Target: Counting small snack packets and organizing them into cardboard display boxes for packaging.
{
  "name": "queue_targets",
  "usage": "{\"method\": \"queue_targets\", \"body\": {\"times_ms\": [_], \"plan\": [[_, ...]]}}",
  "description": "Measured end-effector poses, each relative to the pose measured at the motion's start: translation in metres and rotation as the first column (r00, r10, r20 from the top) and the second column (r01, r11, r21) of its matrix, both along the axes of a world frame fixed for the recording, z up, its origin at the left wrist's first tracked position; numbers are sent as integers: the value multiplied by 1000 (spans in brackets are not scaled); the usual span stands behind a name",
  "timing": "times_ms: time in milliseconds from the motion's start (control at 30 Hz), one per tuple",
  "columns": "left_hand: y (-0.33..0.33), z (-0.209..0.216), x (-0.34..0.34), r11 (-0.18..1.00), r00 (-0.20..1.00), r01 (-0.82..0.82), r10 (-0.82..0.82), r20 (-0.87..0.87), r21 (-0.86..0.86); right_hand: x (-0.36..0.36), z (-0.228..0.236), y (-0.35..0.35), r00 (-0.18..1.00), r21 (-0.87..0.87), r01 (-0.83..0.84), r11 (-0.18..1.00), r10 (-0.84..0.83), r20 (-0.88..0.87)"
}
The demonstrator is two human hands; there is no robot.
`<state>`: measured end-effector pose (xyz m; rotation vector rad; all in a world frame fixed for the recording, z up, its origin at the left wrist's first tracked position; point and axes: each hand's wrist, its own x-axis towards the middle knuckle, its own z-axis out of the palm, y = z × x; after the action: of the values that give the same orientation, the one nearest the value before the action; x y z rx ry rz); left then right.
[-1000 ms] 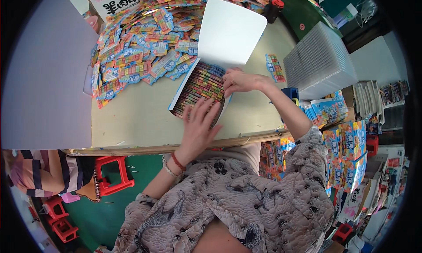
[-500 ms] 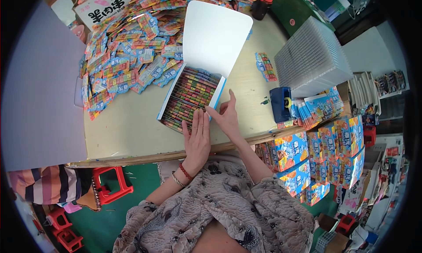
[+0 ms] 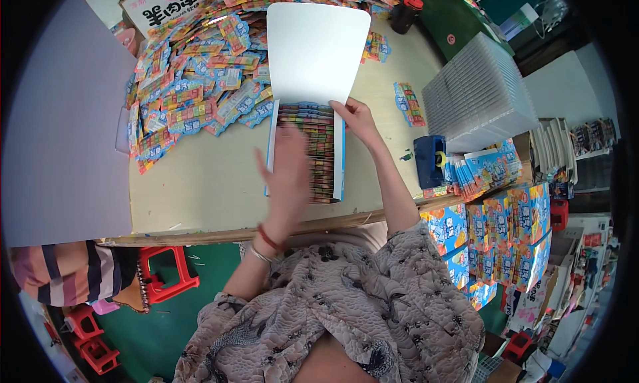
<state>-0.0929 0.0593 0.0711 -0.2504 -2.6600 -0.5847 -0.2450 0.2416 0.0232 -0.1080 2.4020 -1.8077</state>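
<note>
An open cardboard box point(image 3: 340, 158), white inside with blue outer edges, stands upright to me at the table's front, its white lid point(image 3: 318, 50) raised at the back. Rows of small colourful candy packets point(image 3: 321, 147) fill it edge-on. My left hand point(image 3: 287, 167), blurred by motion, is over the box's left side with thumb and fingers apart; it holds nothing I can see and hides some packets. My right hand point(image 3: 359, 120) grips the box's far right corner, beside the lid's fold, between thumb and fingers.
A big heap of loose candy packets point(image 3: 193, 93) covers the table's far left. Right of the box are a single packet point(image 3: 409, 105), a blue tape dispenser point(image 3: 429, 162), a stack of clear plastic trays point(image 3: 476, 93) and a red-lidded dark jar point(image 3: 406, 17). Packed boxes point(image 3: 502, 216) stand beyond the right edge.
The box has turned from a slant to nearly straight. My right hand moved from the near packets to the far right corner; my left hand lifted and shifted left and farther away.
</note>
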Motion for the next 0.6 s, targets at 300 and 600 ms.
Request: {"method": "queue_targets", "body": {"times_ms": [300,600], "plan": [[-87,-67,-142,216,829,-28,-541,144,976,18,10,-3,999,-181,-34,983,37,14],[-97,-97,-140,572,897,417,-383,-220,706,25,0,11,956,-176,-195,965,147,-253]]}}
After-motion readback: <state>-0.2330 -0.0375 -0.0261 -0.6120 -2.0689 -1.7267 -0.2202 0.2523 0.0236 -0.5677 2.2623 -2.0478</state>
